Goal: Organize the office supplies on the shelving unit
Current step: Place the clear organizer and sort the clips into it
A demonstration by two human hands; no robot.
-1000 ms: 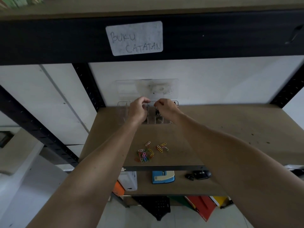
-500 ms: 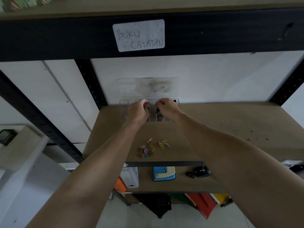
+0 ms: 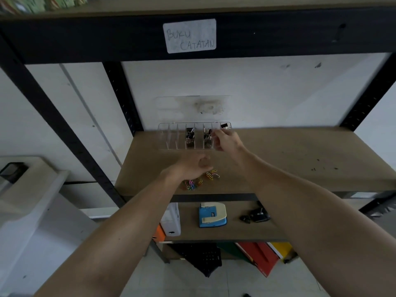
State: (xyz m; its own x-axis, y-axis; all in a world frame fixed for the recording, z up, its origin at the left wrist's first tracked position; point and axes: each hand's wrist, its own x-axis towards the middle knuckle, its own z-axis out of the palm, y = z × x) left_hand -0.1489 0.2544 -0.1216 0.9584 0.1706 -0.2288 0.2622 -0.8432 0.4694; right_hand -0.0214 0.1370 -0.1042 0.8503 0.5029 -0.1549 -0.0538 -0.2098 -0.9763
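Left hand (image 3: 192,166) hovers loosely curled over the paperclips (image 3: 201,179); right hand (image 3: 227,140), fingers bunched, at the organizer (image 3: 171,136). Best scoop clips together.

Place: we see an office storage corner.
Shelving: black metal shelving unit (image 3: 120,99) with brown boards, and a handwritten label (image 3: 189,36) on its upper beam.
Supplies: paper clips (image 3: 200,180), hole punch (image 3: 212,215), folders (image 3: 260,255) below.
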